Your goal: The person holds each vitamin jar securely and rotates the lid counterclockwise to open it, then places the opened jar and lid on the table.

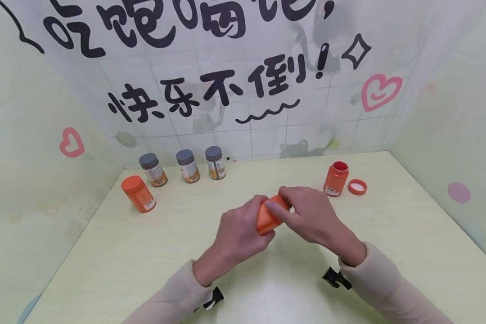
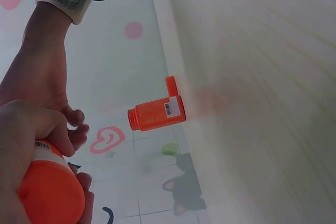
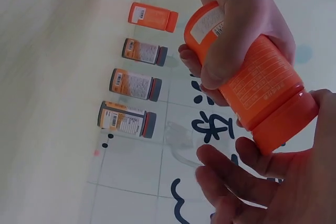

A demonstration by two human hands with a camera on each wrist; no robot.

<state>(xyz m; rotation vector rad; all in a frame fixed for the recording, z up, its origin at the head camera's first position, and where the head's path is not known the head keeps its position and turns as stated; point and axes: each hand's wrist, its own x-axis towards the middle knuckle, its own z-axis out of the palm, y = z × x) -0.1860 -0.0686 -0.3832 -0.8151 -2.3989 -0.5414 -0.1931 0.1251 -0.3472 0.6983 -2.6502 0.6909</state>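
An orange bottle (image 1: 269,220) is held tilted over the middle of the table, between both hands. My left hand (image 1: 239,229) wraps its fingers and thumb around the bottle's body, as the right wrist view shows too. At the other end, my right hand (image 1: 309,211) pinches the orange cap (image 3: 286,121) between thumb and index finger, with the other fingers loosely bent beside it. The cap sits on the bottle's neck. Printed text and a white label face the right wrist camera.
At the back right stands an uncapped orange bottle (image 1: 335,181), with its cap (image 1: 357,187) lying beside it. A capped orange bottle (image 1: 139,195) is at the left, near three grey-capped bottles (image 1: 154,172) along the back. Printed walls enclose the table (image 1: 146,270).
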